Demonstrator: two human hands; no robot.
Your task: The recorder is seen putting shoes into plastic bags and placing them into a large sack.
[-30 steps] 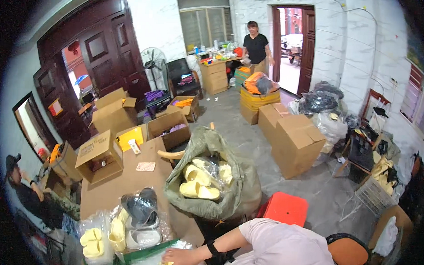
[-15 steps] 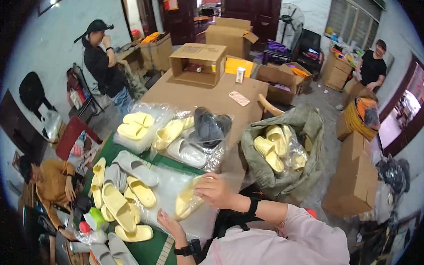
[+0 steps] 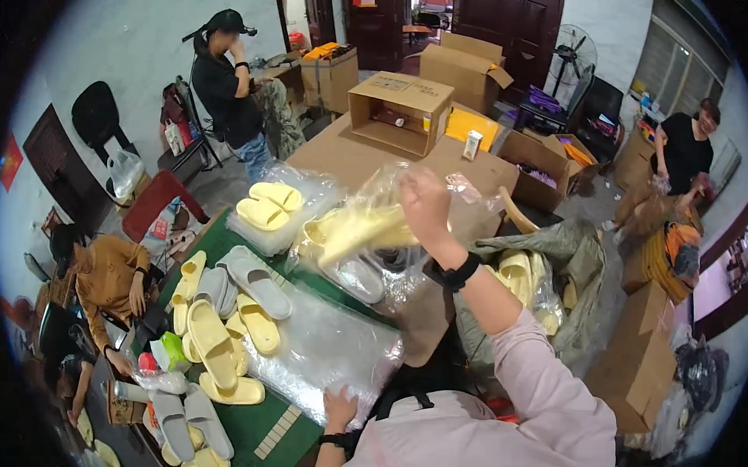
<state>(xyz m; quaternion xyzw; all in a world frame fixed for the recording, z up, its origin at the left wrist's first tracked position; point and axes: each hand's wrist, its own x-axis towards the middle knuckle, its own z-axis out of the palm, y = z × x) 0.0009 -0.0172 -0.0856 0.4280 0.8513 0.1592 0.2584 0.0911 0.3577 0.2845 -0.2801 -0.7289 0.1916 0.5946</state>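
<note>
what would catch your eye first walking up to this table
The right hand, raised over the table, holds a yellow slipper in a clear plastic bag. Below it the green mat is littered with loose yellow and grey slippers, and the left hand rests on a stack of clear bags. At right, a grey sack gapes open with more yellow slippers inside.

One head-worn fisheye view looks steeply down, close over the packing table point(image 3: 344, 153).

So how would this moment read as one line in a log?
right hand: lifts bagged yellow slipper | left hand: rests on clear bags | green mat: loose slippers
</note>
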